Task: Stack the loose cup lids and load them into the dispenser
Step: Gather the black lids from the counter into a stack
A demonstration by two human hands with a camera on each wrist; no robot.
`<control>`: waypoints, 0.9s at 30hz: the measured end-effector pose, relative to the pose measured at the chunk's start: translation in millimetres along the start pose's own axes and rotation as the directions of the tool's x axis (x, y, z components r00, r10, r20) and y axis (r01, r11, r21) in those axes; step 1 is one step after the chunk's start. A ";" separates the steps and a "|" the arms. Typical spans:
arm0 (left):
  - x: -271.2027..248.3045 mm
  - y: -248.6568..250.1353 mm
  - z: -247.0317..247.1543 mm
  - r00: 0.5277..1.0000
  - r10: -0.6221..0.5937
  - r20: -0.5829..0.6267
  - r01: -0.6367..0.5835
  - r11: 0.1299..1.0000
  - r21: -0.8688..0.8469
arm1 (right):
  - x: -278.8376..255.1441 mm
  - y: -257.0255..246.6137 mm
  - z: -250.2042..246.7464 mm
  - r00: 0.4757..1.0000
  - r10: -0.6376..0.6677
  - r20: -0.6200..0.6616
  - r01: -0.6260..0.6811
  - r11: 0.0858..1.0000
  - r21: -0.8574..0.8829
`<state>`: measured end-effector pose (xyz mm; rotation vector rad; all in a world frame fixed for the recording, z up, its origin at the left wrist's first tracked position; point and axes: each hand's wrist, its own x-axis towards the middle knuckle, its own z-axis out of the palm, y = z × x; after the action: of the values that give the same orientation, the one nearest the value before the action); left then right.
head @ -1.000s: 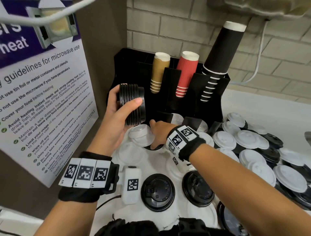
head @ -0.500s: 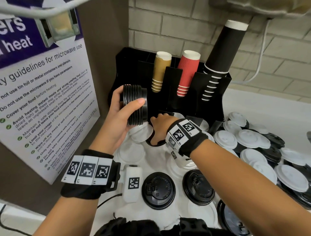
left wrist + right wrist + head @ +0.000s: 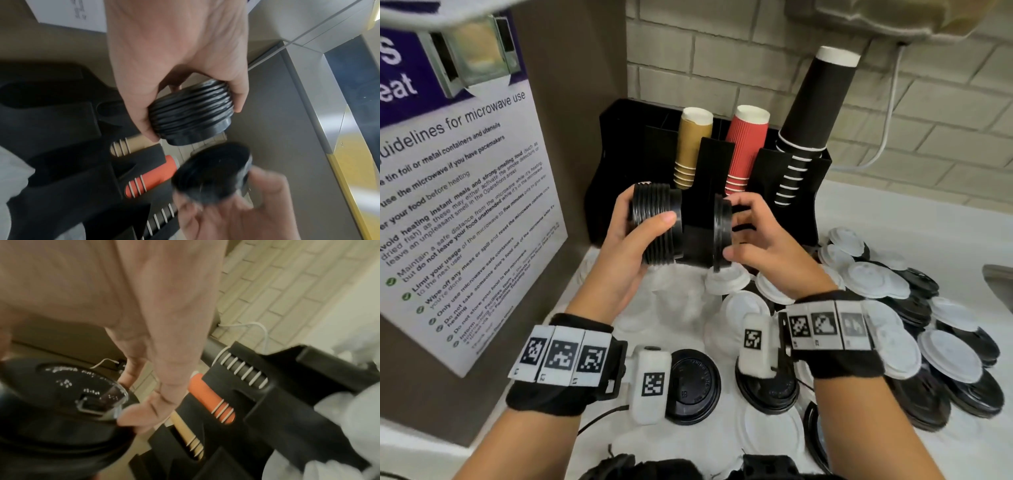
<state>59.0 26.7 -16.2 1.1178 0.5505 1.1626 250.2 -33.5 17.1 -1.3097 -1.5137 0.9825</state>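
Observation:
My left hand point(image 3: 640, 229) grips a stack of several black lids point(image 3: 657, 222) held on its side in front of the black dispenser point(image 3: 794, 192). In the left wrist view the stack of black lids point(image 3: 191, 113) sits between thumb and fingers. My right hand point(image 3: 750, 233) holds a single black lid point(image 3: 722, 233) on edge, a short gap to the right of the stack, its hollow side facing the stack. The right wrist view shows that black lid point(image 3: 61, 402) from its top, fingertips point(image 3: 141, 415) on its rim.
The dispenser holds tan cups point(image 3: 691, 147), red cups point(image 3: 746, 147) and tall black cups point(image 3: 818, 106). Loose white lids point(image 3: 869, 277) and black lids point(image 3: 691, 383) cover the white counter point(image 3: 893, 212). A microwave notice point(image 3: 458, 205) stands on the left wall; a brick wall lies behind.
My right hand has come up from the counter with one black lid and now holds it level with the stack. The left hand with the stack shifted slightly right.

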 end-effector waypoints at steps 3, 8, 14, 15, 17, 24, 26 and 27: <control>-3.4 -2.8 10.8 1.000 0.001 0.014 -0.001 1.000 0.000 | -8.2 2.8 17.4 0.999 -0.037 -0.028 0.041 0.989 0.146; -6.6 -4.4 13.7 0.998 -0.019 0.064 0.017 1.000 0.026 | -13.7 8.5 25.7 0.994 -0.052 -0.101 0.069 0.983 0.173; -5.3 -9.9 14.3 0.993 -0.051 0.107 0.045 0.997 0.061 | -12.9 6.1 20.9 0.993 -0.061 -0.102 0.070 0.994 0.081; -4.8 -10.4 14.5 0.994 -0.050 0.102 0.044 0.997 0.056 | -12.2 5.8 21.2 0.993 -0.060 -0.104 0.068 0.995 0.075; -3.6 -11.1 14.7 0.994 -0.048 0.093 0.044 0.998 0.044 | -10.7 5.4 22.2 0.992 -0.060 -0.109 0.069 0.994 0.084; -0.3 -12.2 9.7 0.992 -0.065 0.106 0.062 0.998 0.033 | -2.4 5.5 26.1 0.993 -0.080 -0.082 0.089 0.990 0.109; 1.9 -10.7 7.1 0.996 -0.055 0.076 0.053 0.998 0.031 | 1.7 7.4 27.2 0.997 -0.054 -0.056 0.060 0.992 0.114; 3.6 -9.0 5.4 0.998 -0.042 0.049 0.041 0.999 0.026 | 3.8 8.7 28.0 0.998 -0.030 -0.049 0.034 0.995 0.091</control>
<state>68.6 28.0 -21.5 1.1487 0.5487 1.0920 225.9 -29.1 0.9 -1.2317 -1.4324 0.9824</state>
